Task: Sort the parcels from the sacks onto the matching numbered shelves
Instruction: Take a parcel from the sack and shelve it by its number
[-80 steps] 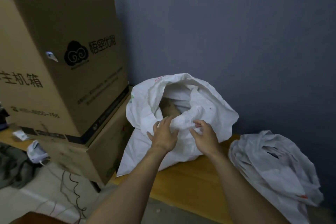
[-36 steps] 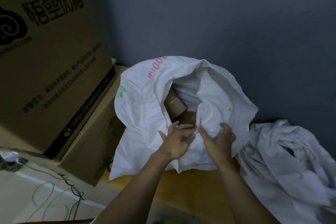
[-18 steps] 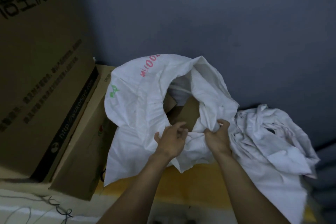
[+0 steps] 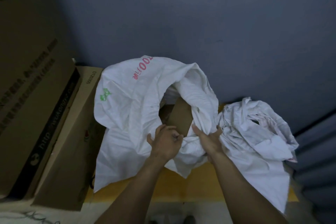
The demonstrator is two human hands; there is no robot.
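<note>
Plainly the step in hand is opening the white sack [image 4: 131, 107] wide enough to lift a parcel [image 4: 181, 116] out, and doing it well means spreading the mouth sideways and pressing the near lip down, rather than tugging the loose cloth upward, which I judge would only close the folds over the contents. The right hand [image 4: 209, 139] has thumb and fingers wrapped round a bunched fold of the sack's right-hand edge. The left hand [image 4: 165, 144] sits at the near lip with its fingers curled, but whether they actually pinch cloth I cannot tell. The brown cardboard parcel lies inside the mouth, just beyond both hands and between them, its flat face showing and its far end tucked under the overhanging cloth; neither hand touches it. A sensible next move is to free 1 hand, probably the left, reach over the lip and take the parcel by its near edge while the other hand holds the opening. The sack stands on a yellow worktop [image 4: 200, 189], touching a crumpled second sack [image 4: 254, 132] on its right. No numbered shelf is in view.
</note>
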